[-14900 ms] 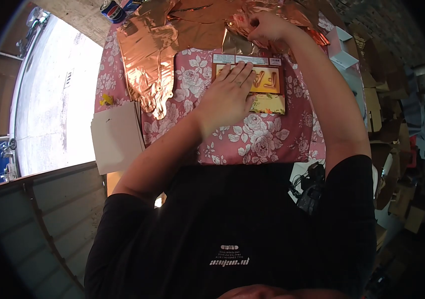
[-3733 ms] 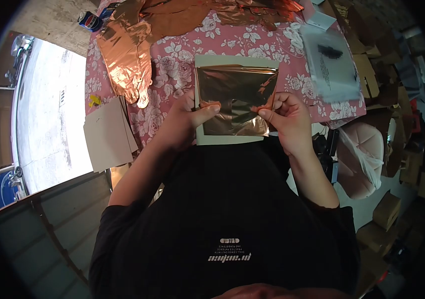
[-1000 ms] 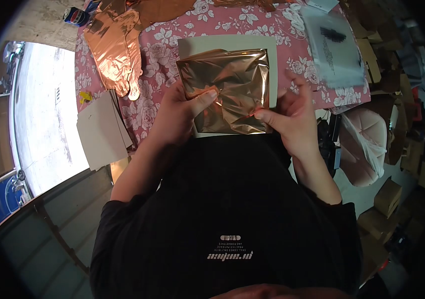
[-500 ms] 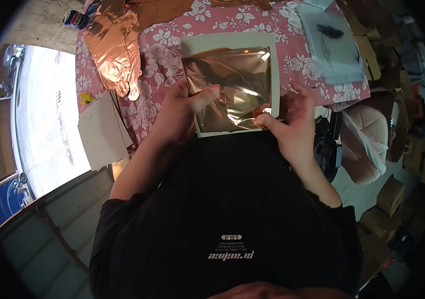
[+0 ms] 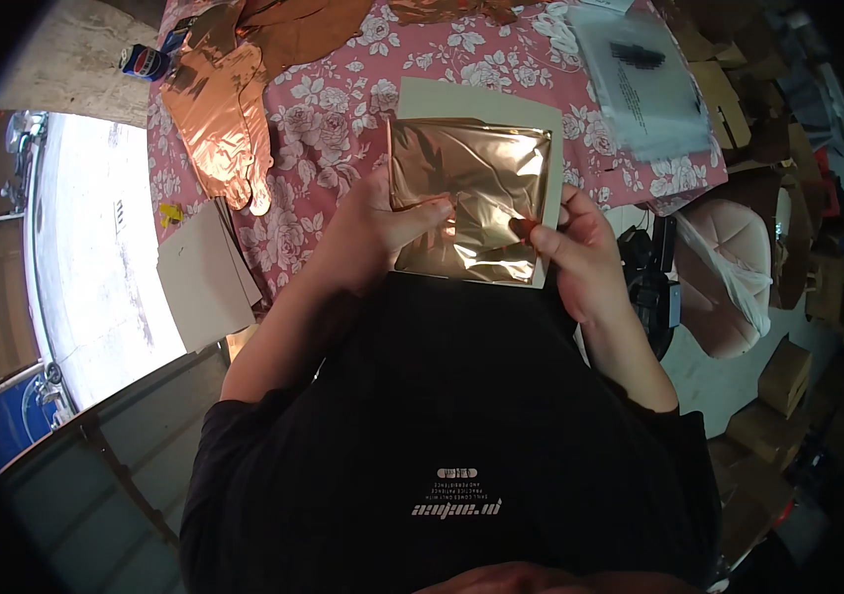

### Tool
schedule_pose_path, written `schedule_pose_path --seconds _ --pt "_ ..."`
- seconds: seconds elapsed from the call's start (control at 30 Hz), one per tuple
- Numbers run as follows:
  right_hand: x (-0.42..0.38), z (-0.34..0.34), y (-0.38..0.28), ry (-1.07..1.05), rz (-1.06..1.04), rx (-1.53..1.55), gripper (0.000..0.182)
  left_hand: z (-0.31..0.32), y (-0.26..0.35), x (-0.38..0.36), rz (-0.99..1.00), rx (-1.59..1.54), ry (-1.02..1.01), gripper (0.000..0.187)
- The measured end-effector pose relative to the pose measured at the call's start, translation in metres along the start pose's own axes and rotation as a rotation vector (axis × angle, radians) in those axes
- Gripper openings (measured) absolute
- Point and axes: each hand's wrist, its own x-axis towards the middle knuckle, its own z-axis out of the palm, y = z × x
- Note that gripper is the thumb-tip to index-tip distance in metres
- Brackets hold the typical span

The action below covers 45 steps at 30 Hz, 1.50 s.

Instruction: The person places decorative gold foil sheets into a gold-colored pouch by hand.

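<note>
A shiny gold-coloured foil packet [image 5: 471, 168] lies over a pale card [image 5: 461, 99], whose edge shows along the top and right. My left hand [image 5: 382, 228] grips the left side, thumb on the foil and the other fingers hidden beneath. At the right side, my right hand [image 5: 585, 252] holds the packet and card, its thumb near the lower right of the foil and its fingers partly behind the edge. Both are held at the near side of the table, in front of my dark shirt.
Copper-coloured foil [image 5: 219, 129] lies at the left of the flowered pink tablecloth [image 5: 318, 119]. A clear plastic bag [image 5: 645, 99] rests at the right. Beside the table are stacked cards [image 5: 204, 282], a padded seat [image 5: 724, 277] and cardboard boxes [image 5: 783, 376]. A blue can [image 5: 145, 62] stands upper left.
The foil packet has shifted right and slightly down over the card, covering its lower edge. Both hands have moved slightly with it, still holding on.
</note>
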Motion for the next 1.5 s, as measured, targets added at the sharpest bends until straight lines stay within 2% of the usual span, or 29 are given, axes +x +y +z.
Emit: schedule_pose_path --seconds 0.17,0.2,0.27,0.4,0.6,0.77,0.8,0.83,0.9,0.93,0.97,1.03,1.07,1.1,1.17,1.2,1.27,1.4,1.47,1.5 --pt "0.003 -0.008 -0.001 0.021 -0.027 0.071 0.033 0.005 -0.001 0.001 -0.066 0.093 -0.186 0.041" --pt "0.002 -0.009 0.003 0.036 -0.039 0.085 0.030 0.006 -0.005 0.003 -0.066 0.097 -0.189 0.041" --pt "-0.002 -0.006 0.004 0.082 -0.067 0.078 0.026 0.004 -0.016 0.010 -0.060 0.039 -0.066 0.035" --pt "-0.010 -0.010 0.007 0.095 -0.056 0.051 0.026 0.004 -0.017 0.015 -0.073 -0.130 -0.119 0.028" --pt "-0.013 0.001 -0.006 0.093 0.001 0.205 0.021 0.020 -0.011 0.015 0.010 0.056 -0.130 0.023" --pt "-0.021 -0.021 -0.001 0.214 -0.043 0.153 0.019 0.030 -0.012 0.034 -0.077 0.014 -0.166 0.023" --pt "-0.023 -0.021 -0.005 0.263 -0.077 0.183 0.015 0.027 -0.006 0.047 -0.041 0.206 -0.203 0.026" --pt "-0.026 -0.030 -0.005 0.270 -0.096 0.185 0.015 0.030 -0.004 0.059 -0.034 0.214 -0.220 0.026" --pt "-0.034 -0.055 -0.005 0.326 -0.139 0.166 0.012 0.041 0.001 0.079 0.214 0.476 -0.103 0.030" --pt "-0.039 -0.057 -0.012 0.406 -0.146 0.177 0.010 0.049 0.003 0.091 0.246 0.469 -0.083 0.034" --pt "-0.044 -0.071 -0.012 0.390 -0.177 0.197 0.009 0.058 0.007 0.104 0.249 0.475 -0.098 0.034" --pt "-0.058 -0.091 -0.019 0.433 -0.221 0.208 0.009 0.078 0.017 0.133 0.539 1.013 -0.091 0.035" --pt "-0.064 -0.100 -0.020 0.505 -0.222 0.213 0.009 0.090 0.015 0.150 0.649 1.061 -0.110 0.037" --pt "-0.072 -0.106 -0.024 0.521 -0.253 0.200 0.010 0.105 0.014 0.167 0.654 1.062 -0.122 0.037" --pt "-0.088 -0.118 -0.031 0.553 -0.268 0.172 0.012 0.135 0.012 0.198 1.030 1.228 -0.277 0.044" --pt "-0.095 -0.122 -0.033 0.579 -0.282 0.180 0.015 0.145 0.008 0.218 1.038 1.226 -0.286 0.044" --pt "-0.107 -0.133 -0.033 0.600 -0.298 0.202 0.016 0.159 -0.007 0.255 1.313 1.482 -0.274 0.052" --pt "-0.121 -0.141 -0.032 0.690 -0.313 0.217 0.018 0.165 -0.016 0.280 1.229 1.550 -0.354 0.047" --pt "-0.123 -0.146 -0.030 0.699 -0.298 0.238 0.020 0.167 -0.011 0.276 1.028 1.444 -0.405 0.038" --pt "-0.123 -0.149 -0.028 0.703 -0.296 0.245 0.020 0.170 -0.009 0.270 1.024 1.448 -0.412 0.038"
